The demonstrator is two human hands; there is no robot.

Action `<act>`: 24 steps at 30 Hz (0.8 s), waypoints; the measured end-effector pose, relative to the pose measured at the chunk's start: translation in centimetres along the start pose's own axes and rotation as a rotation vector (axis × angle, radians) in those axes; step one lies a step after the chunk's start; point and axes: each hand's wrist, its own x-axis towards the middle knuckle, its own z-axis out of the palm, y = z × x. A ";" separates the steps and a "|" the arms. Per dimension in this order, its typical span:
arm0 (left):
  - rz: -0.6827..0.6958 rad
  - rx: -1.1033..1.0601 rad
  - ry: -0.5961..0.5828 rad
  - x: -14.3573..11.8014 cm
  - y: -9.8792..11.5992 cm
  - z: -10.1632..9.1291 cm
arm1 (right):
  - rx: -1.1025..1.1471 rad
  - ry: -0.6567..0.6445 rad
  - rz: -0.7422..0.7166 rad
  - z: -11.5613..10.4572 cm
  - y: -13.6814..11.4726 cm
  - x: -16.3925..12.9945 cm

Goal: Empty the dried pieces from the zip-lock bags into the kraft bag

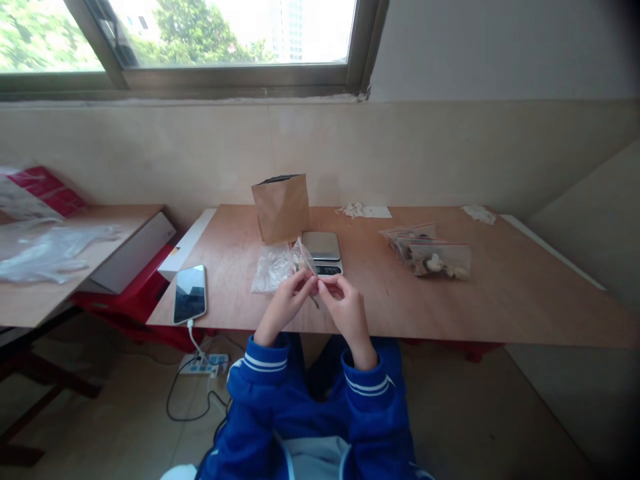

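Note:
My left hand (pixel 286 301) and my right hand (pixel 346 308) meet over the near edge of the wooden table (pixel 500 293). Together they pinch a small clear zip bag (pixel 304 259) with a red strip, held up between the fingertips. What is inside it is too small to make out. Just behind the hands lies a small digital scale (pixel 323 251). A pile of clear plastic bags (pixel 273 268) rests to its left, and a brown paper bag (pixel 281 207) stands upright behind.
A phone (pixel 190 293) on a charging cable lies at the table's left edge. Several filled zip bags (pixel 430 253) sit at the right. White scraps (pixel 361 211) lie by the wall. A second table (pixel 55 267) with plastic sheeting stands to the left; a power strip (pixel 204 364) is on the floor.

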 end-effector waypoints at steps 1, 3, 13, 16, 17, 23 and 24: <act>0.001 0.014 0.006 0.1 -0.1 0.1 | -0.011 0.005 0.001 0.0 0.1 0.1; -0.005 0.049 0.009 0.4 -0.3 0.2 | -0.040 0.017 0.001 0.0 0.4 0.3; 0.069 0.274 0.036 1.5 -0.9 -0.3 | -0.052 0.086 -0.009 1.0 1.4 1.4; 0.051 0.312 0.035 1.4 -0.9 -0.7 | -0.031 0.075 -0.001 1.8 1.5 1.4; 0.048 0.312 0.032 1.3 -0.9 -0.8 | -0.031 0.073 0.001 1.9 1.7 1.4; 0.009 0.284 0.122 0.6 -0.9 -1.8 | -0.069 0.412 0.049 -1.8 3.7 1.8; 0.000 0.265 0.122 0.5 -0.9 -2.0 | -0.034 0.428 0.066 -2.6 4.0 1.8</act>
